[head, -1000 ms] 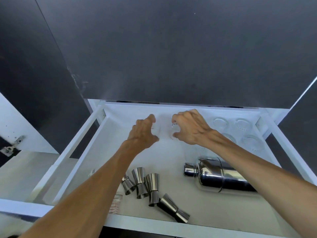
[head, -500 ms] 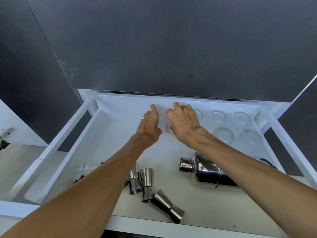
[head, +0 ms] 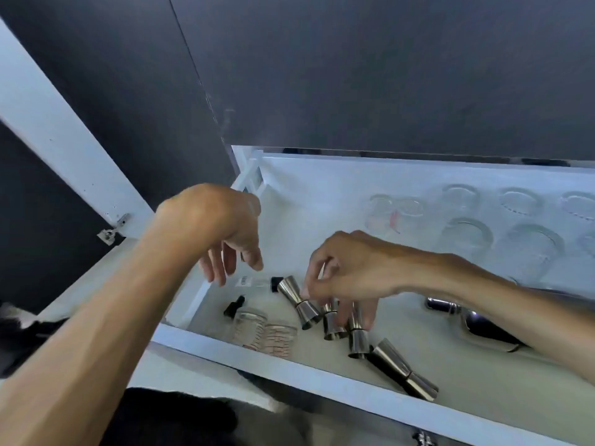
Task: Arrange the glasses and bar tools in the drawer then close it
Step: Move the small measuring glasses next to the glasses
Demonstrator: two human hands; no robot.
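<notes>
The white drawer (head: 289, 370) stands pulled out. Several steel jiggers (head: 304, 309) lie in a loose group near its front, one more jigger (head: 402, 370) further right. My right hand (head: 351, 268) is down on the group, thumb at the leftmost jigger's waist and fingers behind the middle ones; a grip is not clear. My left hand (head: 222, 226) hovers open above the drawer's front left corner. Clear glasses (head: 528, 243) stand in rows at the back right, and two small glasses (head: 391, 214) stand side by side left of them. A steel shaker (head: 473, 320) lies on its side under my right forearm.
Two measuring glasses with red markings (head: 267, 331) lie at the front left, beside a small black-capped bottle (head: 257, 281) and a black dropper (head: 233, 305). A dark cabinet front (head: 354, 75) rises behind the drawer. An open white door with a hinge (head: 111, 231) is at left.
Both hands left the two small glasses at the back and came forward and down. The right hand now sits on the jiggers and the left over the front left corner. The view shifted left.
</notes>
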